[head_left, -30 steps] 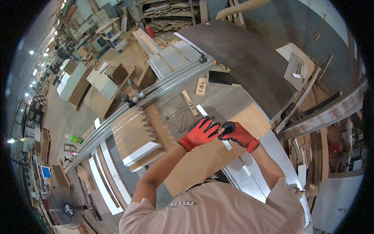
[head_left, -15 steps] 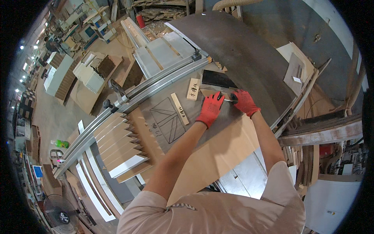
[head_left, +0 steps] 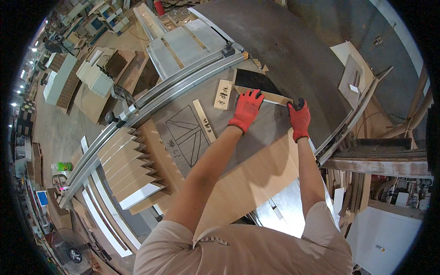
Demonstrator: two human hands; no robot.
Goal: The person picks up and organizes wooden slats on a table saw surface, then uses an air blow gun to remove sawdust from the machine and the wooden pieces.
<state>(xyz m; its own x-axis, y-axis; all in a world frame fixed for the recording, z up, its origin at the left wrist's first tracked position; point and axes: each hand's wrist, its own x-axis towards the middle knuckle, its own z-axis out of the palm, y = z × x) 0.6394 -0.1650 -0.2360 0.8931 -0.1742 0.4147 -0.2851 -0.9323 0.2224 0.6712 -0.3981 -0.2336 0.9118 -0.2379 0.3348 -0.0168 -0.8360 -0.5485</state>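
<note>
The gloved left hand (head_left: 246,111) is covering the left end of the tan strip (head_left: 276,98), its fingers' hold impossible to tell, while the right hand (head_left: 299,118) is sitting at the other end, thumb and fingers apart, the strip lying beside the black panel (head_left: 257,81) on the tabletop (head_left: 268,128).

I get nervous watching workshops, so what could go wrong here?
The tan strip at the left hand might slip away from the black panel beside it. That hand could knock the small wooden block nearby. Pointed ends on the stacked boards might scratch the left forearm if it swings over.
</note>
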